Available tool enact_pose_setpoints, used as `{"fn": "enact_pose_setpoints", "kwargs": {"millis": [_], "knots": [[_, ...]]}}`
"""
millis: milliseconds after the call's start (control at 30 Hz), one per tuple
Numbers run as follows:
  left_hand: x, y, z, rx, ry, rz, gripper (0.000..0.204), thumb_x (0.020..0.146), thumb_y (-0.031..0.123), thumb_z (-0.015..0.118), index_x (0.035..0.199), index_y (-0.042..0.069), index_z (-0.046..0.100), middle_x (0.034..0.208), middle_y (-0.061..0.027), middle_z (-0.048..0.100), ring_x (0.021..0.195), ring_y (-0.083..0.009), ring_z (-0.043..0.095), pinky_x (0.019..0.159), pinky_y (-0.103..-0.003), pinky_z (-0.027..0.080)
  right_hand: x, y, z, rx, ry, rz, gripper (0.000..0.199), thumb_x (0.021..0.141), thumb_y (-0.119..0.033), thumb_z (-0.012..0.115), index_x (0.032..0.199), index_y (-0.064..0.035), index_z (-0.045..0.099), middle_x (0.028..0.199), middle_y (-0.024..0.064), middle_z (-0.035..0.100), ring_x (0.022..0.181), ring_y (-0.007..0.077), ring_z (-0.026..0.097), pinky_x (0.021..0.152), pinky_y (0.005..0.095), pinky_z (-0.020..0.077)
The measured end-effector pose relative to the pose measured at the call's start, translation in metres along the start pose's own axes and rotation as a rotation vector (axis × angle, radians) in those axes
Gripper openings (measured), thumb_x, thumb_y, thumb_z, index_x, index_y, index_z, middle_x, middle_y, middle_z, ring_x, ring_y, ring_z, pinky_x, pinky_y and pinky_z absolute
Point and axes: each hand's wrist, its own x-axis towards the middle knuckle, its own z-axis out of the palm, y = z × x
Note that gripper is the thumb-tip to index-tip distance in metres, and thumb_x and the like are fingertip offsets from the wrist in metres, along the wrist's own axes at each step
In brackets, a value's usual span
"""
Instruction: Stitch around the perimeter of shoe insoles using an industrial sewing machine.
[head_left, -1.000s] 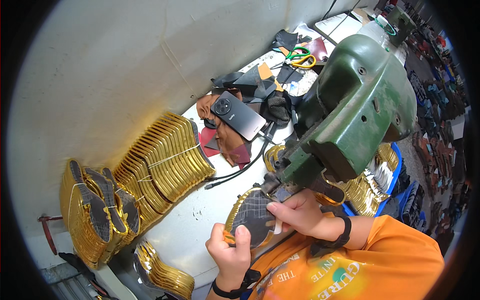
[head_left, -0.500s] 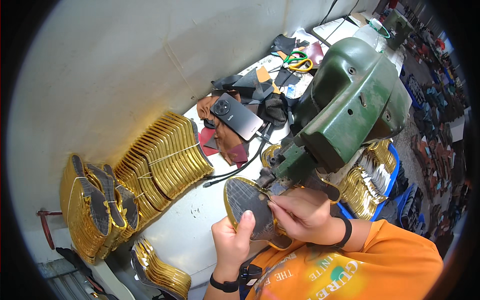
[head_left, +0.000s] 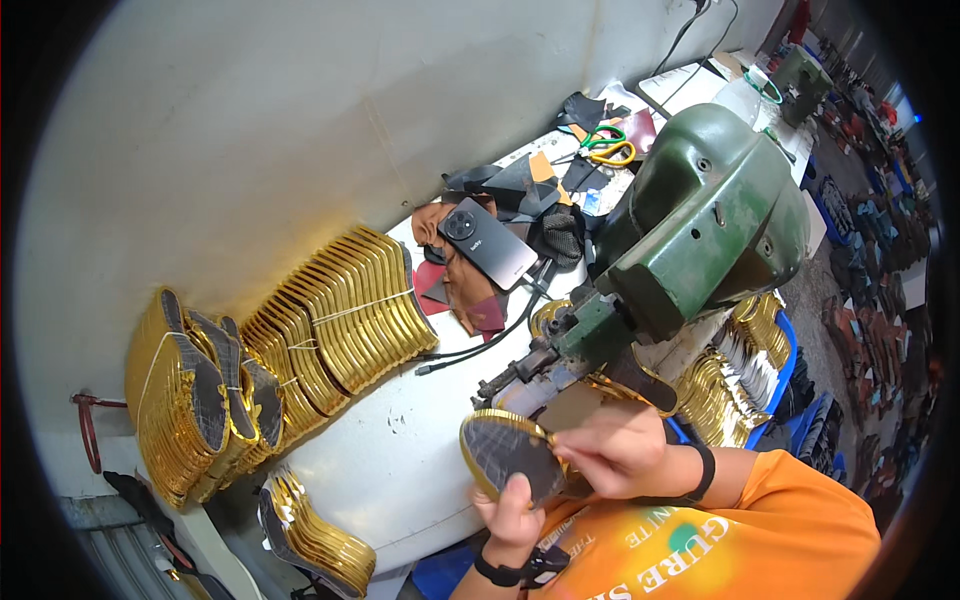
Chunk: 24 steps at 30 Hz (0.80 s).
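Note:
A dark grey insole (head_left: 508,460) with a shiny gold edge is held between my two hands, near the front of my orange shirt. My left hand (head_left: 512,518) grips its lower part, the thumb lying on the grey face. At its upper right edge, my right hand (head_left: 615,452) pinches the gold rim between thumb and fingers; whether anything else is in that pinch is too small to tell. Just beyond the insole is the working end (head_left: 530,378) of a green machine (head_left: 700,225), apart from the piece.
Tied stacks of gold-edged insoles (head_left: 345,310) lean by the wall, with a loose stack (head_left: 315,535) at the table's front edge. A phone (head_left: 487,243) rests on leather scraps (head_left: 455,280) beside black cables. Scissors (head_left: 608,148) lie farther back. A blue crate (head_left: 785,350) holds more gold-edged pieces.
The insole has come away from the machine's working end, toward my body, tilting as both hands moved with it. The machine's tip now shows uncovered. The whole view has shifted slightly.

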Motion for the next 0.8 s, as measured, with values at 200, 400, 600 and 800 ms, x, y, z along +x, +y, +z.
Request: {"fn": "enact_pose_setpoints", "kwargs": {"millis": [200,400,600,800], "knots": [[-0.033,0.019,0.002,-0.019,-0.097,-0.185,0.063,0.080,0.012,0.057,0.138,-0.007,0.041,0.131,-0.0216,0.054,0.121,-0.0322,0.057,0.106,-0.043,0.047,-0.014,-0.007,0.001,0.205,-0.050,0.110,0.017,0.078,-0.002,0.079,0.094,-0.0007,0.075,0.073,0.0105,0.066,0.061,0.0229,0.064,0.053,0.0309,0.0489],[-0.046,0.027,0.008,0.064,-0.096,-0.104,0.062,0.077,0.007,0.053,0.136,-0.008,0.042,0.127,-0.0217,0.056,0.117,-0.0315,0.059,0.105,-0.043,0.047,-0.021,-0.017,-0.004,0.201,-0.032,0.114,0.011,0.079,-0.005,0.079,0.088,-0.0013,0.074,0.079,0.0094,0.066,0.067,0.0227,0.065,0.057,0.0310,0.0500],[-0.057,0.024,0.008,0.044,-0.050,-0.099,0.063,0.076,0.007,0.053,0.136,-0.008,0.042,0.126,-0.0210,0.057,0.116,-0.0305,0.059,0.105,-0.043,0.047,-0.026,-0.026,-0.009,0.218,-0.086,0.140,0.009,0.079,-0.005,0.078,0.086,-0.0018,0.073,0.077,0.0088,0.066,0.066,0.0229,0.064,0.057,0.0314,0.0497],[-0.063,0.023,0.000,-0.050,-0.161,-0.052,0.057,0.083,0.000,0.053,0.137,-0.012,0.040,0.128,-0.0236,0.057,0.114,-0.0309,0.062,0.102,-0.043,0.050,-0.028,-0.029,-0.026,0.434,-0.223,0.403,0.005,0.087,-0.001,0.072,0.088,0.0032,0.073,0.081,0.0096,0.067,0.068,0.0150,0.068,0.055,0.0256,0.0509]]}}
